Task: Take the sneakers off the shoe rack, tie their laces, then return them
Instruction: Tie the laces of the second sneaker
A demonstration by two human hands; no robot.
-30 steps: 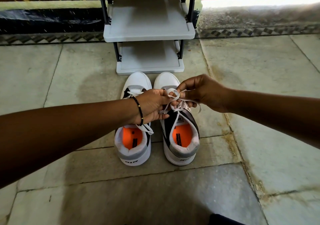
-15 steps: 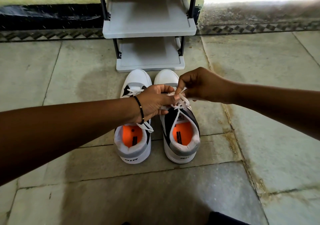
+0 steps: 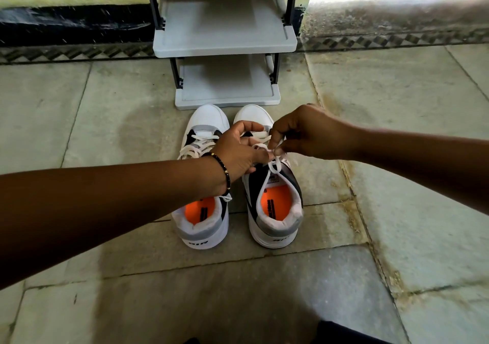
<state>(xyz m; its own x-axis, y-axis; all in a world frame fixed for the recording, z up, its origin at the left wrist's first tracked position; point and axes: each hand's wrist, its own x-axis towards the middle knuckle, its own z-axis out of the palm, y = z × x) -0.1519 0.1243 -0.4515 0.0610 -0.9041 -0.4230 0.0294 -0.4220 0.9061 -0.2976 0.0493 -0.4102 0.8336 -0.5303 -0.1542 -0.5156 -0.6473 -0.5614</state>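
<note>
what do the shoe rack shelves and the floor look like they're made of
Shoe rack shelves: probably moulded plastic, matte light grey, with rounded raised edges and dark, possibly metal, posts. Floor: likely stone slabs, dull greenish grey, with irregular joints and mottled stains.

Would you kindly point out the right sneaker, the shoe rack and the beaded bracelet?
right sneaker (image 3: 275,206): head view, orange insole.
shoe rack (image 3: 225,39): head view, upper grey shelf.
beaded bracelet (image 3: 225,171): head view, beads across the left wrist.

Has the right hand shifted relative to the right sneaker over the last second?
Yes. The right hand moved up toward the right sneaker's toe and the shoe rack.
</note>
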